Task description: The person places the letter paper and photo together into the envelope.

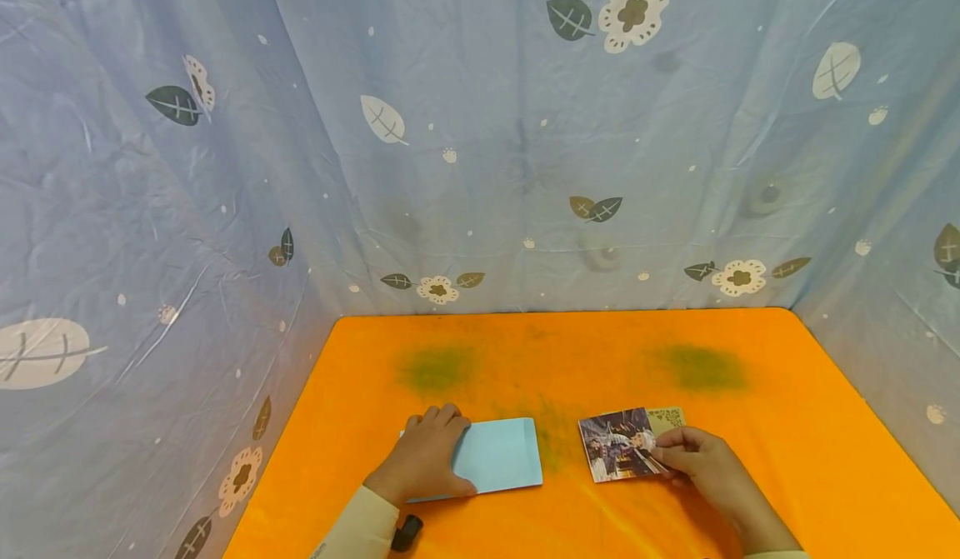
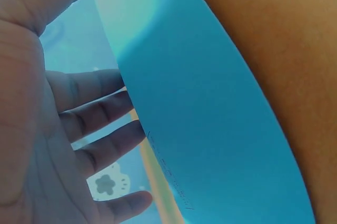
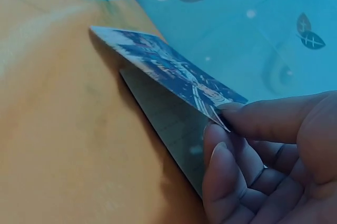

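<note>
1. The left hand (image 1: 433, 452) is widely spanning the pale-blue envelope (image 1: 498, 455) on the orange tabletop (image 1: 540, 526), gripping opposite edges, presumably steadying it.
2. The right hand (image 1: 708, 469) is pinching the illustrated card (image 1: 617, 445), tilting it over a green-patterned card (image 1: 669, 417), perhaps separating them.

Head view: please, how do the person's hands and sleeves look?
The left hand and right hand wear no gloves. The left sleeve is pale cream with a small grey marking; only a sliver of the right sleeve, also pale, shows.
</note>
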Tool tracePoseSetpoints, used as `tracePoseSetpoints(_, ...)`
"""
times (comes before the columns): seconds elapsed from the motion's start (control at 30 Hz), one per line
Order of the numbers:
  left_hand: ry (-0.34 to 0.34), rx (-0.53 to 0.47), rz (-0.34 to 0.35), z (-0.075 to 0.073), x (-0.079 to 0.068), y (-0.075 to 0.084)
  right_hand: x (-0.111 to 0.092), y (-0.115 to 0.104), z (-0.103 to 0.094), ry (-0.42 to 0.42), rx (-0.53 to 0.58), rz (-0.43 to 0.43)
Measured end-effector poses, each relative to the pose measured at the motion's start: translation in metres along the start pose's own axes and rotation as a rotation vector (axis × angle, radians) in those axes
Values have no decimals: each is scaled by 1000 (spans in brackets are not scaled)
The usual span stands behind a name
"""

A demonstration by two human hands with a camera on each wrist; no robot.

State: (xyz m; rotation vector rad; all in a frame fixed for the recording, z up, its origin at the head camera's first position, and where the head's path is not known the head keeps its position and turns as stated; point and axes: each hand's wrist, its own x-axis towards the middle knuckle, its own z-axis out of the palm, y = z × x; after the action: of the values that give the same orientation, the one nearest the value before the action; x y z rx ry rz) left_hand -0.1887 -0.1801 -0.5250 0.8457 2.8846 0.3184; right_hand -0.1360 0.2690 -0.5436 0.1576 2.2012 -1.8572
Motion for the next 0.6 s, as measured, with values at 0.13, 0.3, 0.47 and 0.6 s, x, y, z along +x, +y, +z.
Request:
tracePoseSetpoints(0.13,12,-3,5,-1,0,1,0,0,5,8,17,-5)
tracePoseSetpoints(0.3,16,-16,14,-1,0,0,1,0,10,-18,37,-18)
tracePoseSetpoints(0.47,10,-32,20,0,2,0,2,0,16,-41,61,-25)
tracePoseSetpoints(0.6,7,-45,25,2,4,1,3,-1,22,-64,73,-30)
